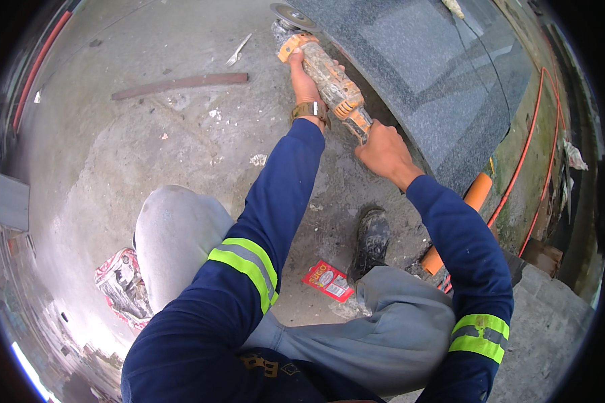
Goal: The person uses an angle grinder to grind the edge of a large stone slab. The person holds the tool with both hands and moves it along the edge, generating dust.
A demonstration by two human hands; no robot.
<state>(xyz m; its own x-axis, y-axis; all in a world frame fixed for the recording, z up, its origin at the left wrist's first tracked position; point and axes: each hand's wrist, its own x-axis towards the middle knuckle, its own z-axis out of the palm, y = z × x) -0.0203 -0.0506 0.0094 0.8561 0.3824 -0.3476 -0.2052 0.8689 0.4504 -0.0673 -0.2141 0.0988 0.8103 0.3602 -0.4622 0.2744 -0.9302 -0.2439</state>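
An angle grinder (333, 84), orange and caked with pale dust, is held in both my hands. My left hand (304, 79) wraps round its body close behind the head, a watch on that wrist. Its rear end sits in the closed grip of my right hand (385, 152). At the far end the flat round disc (294, 17) lies close to the edge of a grey speckled stone slab (437, 80); whether they touch I cannot tell. The fingers under the tool are mostly hidden.
An orange pipe (477, 193) and a red hose (523, 158) lie to the right. On the concrete floor are a brown strip (181, 85), a white plastic fork-like piece (238, 50), a red packet (328, 281) and a crumpled bag (122, 285). A dark cable (494, 64) crosses the slab.
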